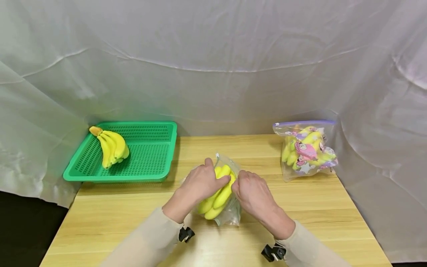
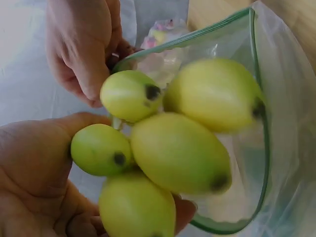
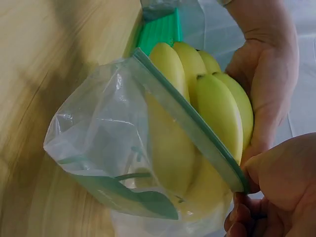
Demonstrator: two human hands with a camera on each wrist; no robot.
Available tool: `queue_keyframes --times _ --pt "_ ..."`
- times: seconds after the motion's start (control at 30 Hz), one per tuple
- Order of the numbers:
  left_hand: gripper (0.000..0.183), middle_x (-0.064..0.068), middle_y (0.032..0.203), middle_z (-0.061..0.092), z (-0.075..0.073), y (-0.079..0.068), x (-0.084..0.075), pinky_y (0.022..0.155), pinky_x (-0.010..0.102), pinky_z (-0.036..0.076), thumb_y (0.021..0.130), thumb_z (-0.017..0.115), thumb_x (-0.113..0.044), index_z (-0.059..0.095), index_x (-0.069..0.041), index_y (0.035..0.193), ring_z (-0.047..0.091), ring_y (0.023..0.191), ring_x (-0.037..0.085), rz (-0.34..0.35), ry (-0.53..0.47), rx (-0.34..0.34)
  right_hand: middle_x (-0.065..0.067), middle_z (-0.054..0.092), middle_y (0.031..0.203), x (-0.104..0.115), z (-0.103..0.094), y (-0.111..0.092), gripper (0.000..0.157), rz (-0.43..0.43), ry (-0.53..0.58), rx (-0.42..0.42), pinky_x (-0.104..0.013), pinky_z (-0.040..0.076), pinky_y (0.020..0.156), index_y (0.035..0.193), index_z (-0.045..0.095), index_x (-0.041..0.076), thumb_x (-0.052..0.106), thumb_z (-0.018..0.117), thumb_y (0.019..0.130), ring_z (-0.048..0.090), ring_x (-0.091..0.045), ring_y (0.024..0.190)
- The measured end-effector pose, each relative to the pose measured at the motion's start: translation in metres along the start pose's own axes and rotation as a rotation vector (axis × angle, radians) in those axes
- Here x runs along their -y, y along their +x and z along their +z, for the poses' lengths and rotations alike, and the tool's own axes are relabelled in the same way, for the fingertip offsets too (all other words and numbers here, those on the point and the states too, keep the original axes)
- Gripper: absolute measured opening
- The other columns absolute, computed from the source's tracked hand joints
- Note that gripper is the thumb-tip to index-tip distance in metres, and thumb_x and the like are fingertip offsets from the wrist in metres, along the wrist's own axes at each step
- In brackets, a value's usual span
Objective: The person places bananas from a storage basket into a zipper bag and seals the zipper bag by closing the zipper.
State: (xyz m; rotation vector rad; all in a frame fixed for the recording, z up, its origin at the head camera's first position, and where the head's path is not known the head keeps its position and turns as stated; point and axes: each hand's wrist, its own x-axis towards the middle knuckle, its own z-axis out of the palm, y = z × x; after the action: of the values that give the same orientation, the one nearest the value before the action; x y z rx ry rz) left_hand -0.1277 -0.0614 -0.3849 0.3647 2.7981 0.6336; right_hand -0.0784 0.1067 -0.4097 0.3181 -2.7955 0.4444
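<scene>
Between the two hands, over the middle of the table, is a bunch of bananas (image 1: 221, 196). My left hand (image 1: 201, 181) grips the bunch near its top. A clear zip bag (image 3: 94, 128) with a green rim has its mouth spread around the bananas, which are partly inside it. With thumb and fingers, my right hand (image 3: 291, 182) pinches a corner of the bag's rim. The left wrist view shows the banana tips (image 2: 180, 153) pointing into the bag's mouth. Palm and fingers mostly hide the bunch's stem end.
At the back left, a green plastic basket (image 1: 168, 159) holds another banana bunch (image 1: 113, 146). A printed zip bag (image 1: 308, 150) with a purple top and bananas inside leans on the curtain (image 1: 220, 100) at the back right. Beneath everything is a wooden table (image 1: 310, 207).
</scene>
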Motion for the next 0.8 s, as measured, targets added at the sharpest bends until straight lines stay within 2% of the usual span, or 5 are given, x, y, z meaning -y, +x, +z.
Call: queue_keyframes --times 0.07,0.27,0.53,0.7,0.8 --pt "0.083 0.015 0.091 0.063 0.001 0.004 0.001 0.053 0.032 0.046 0.089 0.053 -0.062 0.036 0.004 0.135 0.058 0.068 0.021 -0.033 -0.059 -0.003 0.001 0.039 0.059 0.001 0.0 0.0 0.022 0.03 0.028 0.026 -0.028 0.036 0.049 0.066 0.044 0.012 0.009 0.052 0.086 0.038 -0.015 0.054" --pt "0.077 0.013 0.079 0.058 0.01 0.014 0.007 0.051 0.033 0.045 0.095 0.042 -0.058 0.027 0.004 0.137 0.057 0.063 0.023 -0.081 -0.144 -0.036 0.0 0.043 0.062 0.004 0.001 0.002 0.022 0.107 0.109 0.105 -0.027 0.038 0.051 0.068 0.046 0.013 0.011 0.049 0.09 0.041 -0.014 0.056" --pt "0.066 0.014 0.077 0.058 0.038 0.021 0.005 0.046 0.033 0.046 0.098 0.042 -0.055 0.029 0.0 0.13 0.057 0.056 0.023 -0.045 -0.216 -0.087 -0.002 0.046 0.067 0.006 -0.001 0.005 0.019 0.2 0.229 0.166 -0.027 0.037 0.05 0.074 0.049 0.011 0.013 0.048 0.093 0.043 -0.014 0.058" --pt "0.092 0.024 0.106 0.064 0.048 0.02 0.006 0.071 0.042 0.055 0.094 0.038 -0.068 0.019 0.004 0.147 0.066 0.083 0.032 -0.039 -0.225 -0.038 -0.003 0.048 0.068 -0.002 0.002 0.008 0.019 0.253 0.225 0.181 -0.028 0.038 0.049 0.077 0.051 0.01 0.016 0.046 0.094 0.046 -0.015 0.057" --pt "0.093 0.028 0.126 0.06 0.044 0.016 0.01 0.092 0.05 0.051 0.095 0.033 -0.069 0.017 0.003 0.152 0.063 0.107 0.038 -0.029 -0.226 0.008 -0.004 0.049 0.068 -0.008 0.003 0.01 0.019 0.268 0.21 0.167 -0.029 0.038 0.049 0.078 0.052 0.01 0.016 0.046 0.094 0.046 -0.016 0.057"
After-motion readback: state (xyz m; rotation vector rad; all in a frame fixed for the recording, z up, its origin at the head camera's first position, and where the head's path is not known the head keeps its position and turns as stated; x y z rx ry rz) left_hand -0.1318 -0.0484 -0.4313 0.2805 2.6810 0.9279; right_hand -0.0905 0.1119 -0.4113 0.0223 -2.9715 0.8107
